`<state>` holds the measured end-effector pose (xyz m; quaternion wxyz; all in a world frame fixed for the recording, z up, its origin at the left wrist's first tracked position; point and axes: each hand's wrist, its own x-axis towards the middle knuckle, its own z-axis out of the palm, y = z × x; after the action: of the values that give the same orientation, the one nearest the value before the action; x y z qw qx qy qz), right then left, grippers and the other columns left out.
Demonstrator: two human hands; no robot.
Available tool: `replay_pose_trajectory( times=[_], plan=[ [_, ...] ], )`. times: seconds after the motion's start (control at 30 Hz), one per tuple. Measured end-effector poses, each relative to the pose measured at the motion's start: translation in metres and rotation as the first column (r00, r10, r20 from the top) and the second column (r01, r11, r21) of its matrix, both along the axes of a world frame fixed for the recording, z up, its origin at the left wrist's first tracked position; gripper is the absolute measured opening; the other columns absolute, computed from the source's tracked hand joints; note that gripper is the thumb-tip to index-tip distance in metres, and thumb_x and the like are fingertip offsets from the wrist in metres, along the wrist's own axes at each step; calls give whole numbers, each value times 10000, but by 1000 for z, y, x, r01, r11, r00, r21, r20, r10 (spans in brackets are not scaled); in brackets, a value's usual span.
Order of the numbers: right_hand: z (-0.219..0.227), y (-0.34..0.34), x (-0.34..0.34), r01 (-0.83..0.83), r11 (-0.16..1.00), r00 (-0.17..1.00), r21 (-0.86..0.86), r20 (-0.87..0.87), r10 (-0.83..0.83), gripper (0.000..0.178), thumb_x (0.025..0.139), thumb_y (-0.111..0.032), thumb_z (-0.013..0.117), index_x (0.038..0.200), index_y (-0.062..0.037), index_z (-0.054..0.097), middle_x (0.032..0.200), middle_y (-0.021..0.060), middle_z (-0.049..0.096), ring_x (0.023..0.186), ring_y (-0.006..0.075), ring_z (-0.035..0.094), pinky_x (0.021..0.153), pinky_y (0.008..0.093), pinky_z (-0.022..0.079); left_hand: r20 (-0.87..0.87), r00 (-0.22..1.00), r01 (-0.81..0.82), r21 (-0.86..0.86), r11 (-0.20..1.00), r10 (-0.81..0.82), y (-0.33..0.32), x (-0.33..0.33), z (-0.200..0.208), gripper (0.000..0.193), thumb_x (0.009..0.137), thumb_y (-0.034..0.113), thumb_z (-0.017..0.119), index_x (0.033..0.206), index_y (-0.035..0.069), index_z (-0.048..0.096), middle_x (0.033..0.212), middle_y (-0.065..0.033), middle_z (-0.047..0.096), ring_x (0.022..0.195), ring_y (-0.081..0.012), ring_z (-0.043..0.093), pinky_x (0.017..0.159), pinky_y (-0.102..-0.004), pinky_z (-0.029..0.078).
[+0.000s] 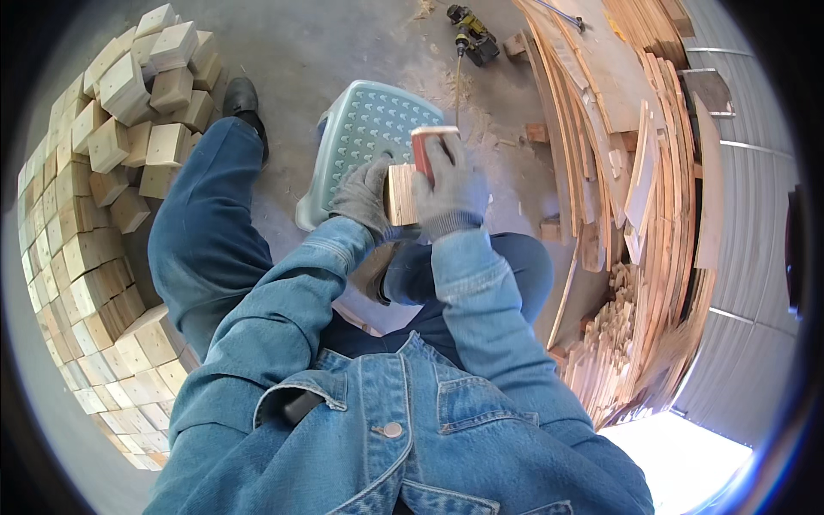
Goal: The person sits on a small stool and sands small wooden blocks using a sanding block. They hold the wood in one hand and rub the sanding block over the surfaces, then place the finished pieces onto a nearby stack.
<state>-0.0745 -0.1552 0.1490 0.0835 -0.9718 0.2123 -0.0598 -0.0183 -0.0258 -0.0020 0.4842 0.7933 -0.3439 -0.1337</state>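
Observation:
My gloved left hand [363, 199] is closed around a small layered plywood block [401, 196], holding it at its left side above a pale green plastic stool [378, 107]. In my gloved right hand [451, 187] is a sanding block [422, 154] with a reddish-brown face and a pale end. It is tilted and lies against or just beside the plywood block's upper right edge; whether they touch is hard to tell. Both hands wear grey gloves, and the fingers' undersides are hidden.
Stacked wooden blocks [94, 249] rise on the left beside my leg. A yellow and black cordless drill [472, 39] with a long bit rests on the floor ahead, near scattered sawdust. Long wooden strips [665, 197] are piled on the right, by a corrugated metal wall [755, 223].

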Motion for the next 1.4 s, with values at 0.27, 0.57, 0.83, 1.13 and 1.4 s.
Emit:
replay_pose_trajectory(
  times=[0.27,0.57,0.83,1.13,1.4],
  plan=[
    [-4,39,-96,23,999,999,-48,-28,-25,583,862,-314,749,1410,-131,675,1541,138,540,1251,400,622,992,569,520,-3,1000,26,54,998,-25,2,-3,7,875,797,364,801,1552,150,415,1458,-160,567,1416,-373,513,1269,-523,318],
    [-4,1,-29,-14,1000,997,-26,73,16,549,874,-257,736,1407,-141,678,1474,130,599,1157,446,649,998,540,533,11,1000,25,45,999,-25,-1,0,7,918,749,418,843,1527,164,429,1468,-162,571,1392,-395,529,1251,-541,326],
    [-6,31,-92,11,999,1000,-51,-26,-13,564,865,-327,752,1398,-152,692,1520,122,563,1164,403,650,967,517,533,55,998,-9,54,999,6,-4,1,-4,869,779,362,822,1530,152,437,1449,-162,577,1371,-380,543,1246,-516,335],
    [-5,7,-37,-14,999,999,-32,43,15,578,861,-277,763,1417,-145,677,1492,108,569,1270,422,588,1037,536,524,72,997,12,16,1000,-13,-1,5,-9,904,776,387,832,1545,154,418,1447,-174,581,1387,-386,541,1249,-529,330],
    [1,30,-86,18,1000,1000,-4,-5,-18,565,838,-248,777,1368,-71,698,1475,189,591,1308,397,609,1068,517,503,14,999,38,53,998,-39,-2,0,8,1012,731,482,867,1567,161,395,1489,-156,566,1407,-365,534,1263,-530,317]
  ],
)
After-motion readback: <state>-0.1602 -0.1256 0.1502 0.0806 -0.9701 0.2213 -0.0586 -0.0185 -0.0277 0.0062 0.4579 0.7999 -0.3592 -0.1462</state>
